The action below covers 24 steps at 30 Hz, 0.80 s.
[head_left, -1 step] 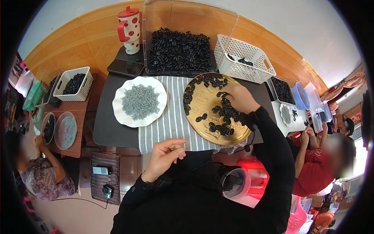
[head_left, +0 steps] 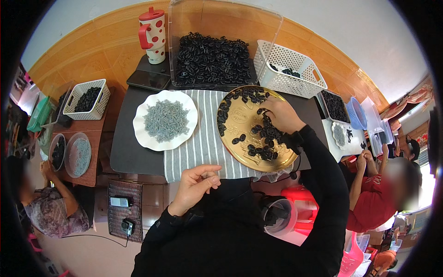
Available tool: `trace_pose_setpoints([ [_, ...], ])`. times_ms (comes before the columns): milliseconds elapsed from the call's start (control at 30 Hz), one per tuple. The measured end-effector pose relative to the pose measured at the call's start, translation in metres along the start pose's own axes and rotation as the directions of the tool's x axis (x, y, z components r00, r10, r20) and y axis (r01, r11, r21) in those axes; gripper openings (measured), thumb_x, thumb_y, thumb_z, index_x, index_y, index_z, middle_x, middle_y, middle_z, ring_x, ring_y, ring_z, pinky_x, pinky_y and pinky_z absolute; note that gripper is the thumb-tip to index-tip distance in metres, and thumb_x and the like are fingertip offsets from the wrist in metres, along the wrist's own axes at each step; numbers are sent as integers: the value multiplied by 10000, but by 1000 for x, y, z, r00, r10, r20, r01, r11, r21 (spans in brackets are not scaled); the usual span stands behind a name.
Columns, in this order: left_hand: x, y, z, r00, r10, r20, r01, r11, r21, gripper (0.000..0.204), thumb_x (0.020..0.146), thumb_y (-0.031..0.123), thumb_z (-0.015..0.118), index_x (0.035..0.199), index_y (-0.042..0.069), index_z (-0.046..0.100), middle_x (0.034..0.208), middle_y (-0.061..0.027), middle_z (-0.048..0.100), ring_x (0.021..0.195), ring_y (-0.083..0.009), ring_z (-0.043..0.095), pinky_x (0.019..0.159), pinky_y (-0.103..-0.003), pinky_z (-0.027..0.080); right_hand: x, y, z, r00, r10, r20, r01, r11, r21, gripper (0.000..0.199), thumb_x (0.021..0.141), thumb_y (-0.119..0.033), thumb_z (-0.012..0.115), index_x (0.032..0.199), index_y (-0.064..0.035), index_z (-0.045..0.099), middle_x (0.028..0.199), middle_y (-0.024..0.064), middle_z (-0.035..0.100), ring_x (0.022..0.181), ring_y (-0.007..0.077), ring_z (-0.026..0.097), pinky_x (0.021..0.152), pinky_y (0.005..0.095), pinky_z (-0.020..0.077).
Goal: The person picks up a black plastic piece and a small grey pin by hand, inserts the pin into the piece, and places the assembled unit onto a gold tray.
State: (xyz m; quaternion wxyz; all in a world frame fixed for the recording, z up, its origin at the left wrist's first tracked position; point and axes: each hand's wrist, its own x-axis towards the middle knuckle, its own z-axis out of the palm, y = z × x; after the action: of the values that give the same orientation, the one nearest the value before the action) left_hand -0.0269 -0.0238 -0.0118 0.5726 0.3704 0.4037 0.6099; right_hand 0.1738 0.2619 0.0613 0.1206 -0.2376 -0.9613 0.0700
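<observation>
At the right of the table, my right hand [head_left: 282, 114] reaches over a round gold tray [head_left: 240, 131], fingertips drawn together at a small black oval piece [head_left: 263, 111]. More black oval pieces [head_left: 265, 152] lie in loose groups on the tray. My left hand [head_left: 194, 187] hovers in front of the table's near edge, palm side up, with fingers curled and thumb close to the index finger. Whatever sits between them is too small to make out. A white scalloped plate [head_left: 140, 136] to the left holds a heap of small grey-green screw-like pieces [head_left: 167, 121].
Behind stand a clear bin [head_left: 272, 34] of black pieces, a white perforated basket [head_left: 300, 85], a dotted tumbler [head_left: 158, 39] and a dark phone [head_left: 148, 80]. A striped cloth [head_left: 184, 161] lies under plate and tray. People sit at tables on both sides.
My right hand and wrist have shifted very slightly over the tray. My left hand is almost unmoved, and the pieces look the same.
</observation>
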Motion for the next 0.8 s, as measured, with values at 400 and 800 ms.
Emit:
trace_pose_setpoints([
  [400,3,-1,1,1000,-4,0,4,1000,20,266,938,51,602,1201,12,631,840,-30,658,717,-64,591,555,-178,434,6,-5,17,998,-61,-7,60,993,-103,99,708,-11,634,798,-1,595,832,149,590,793,346,600,668,424,485],
  [800,3,-4,28,997,69,-30,-74,977,-202,223,955,55,586,1143,-49,644,890,-94,675,726,-95,604,585,-209,484,-61,-167,12,807,-548,-218,550,833,-57,179,663,-122,619,799,-22,559,801,86,467,730,254,514,604,351,432],
])
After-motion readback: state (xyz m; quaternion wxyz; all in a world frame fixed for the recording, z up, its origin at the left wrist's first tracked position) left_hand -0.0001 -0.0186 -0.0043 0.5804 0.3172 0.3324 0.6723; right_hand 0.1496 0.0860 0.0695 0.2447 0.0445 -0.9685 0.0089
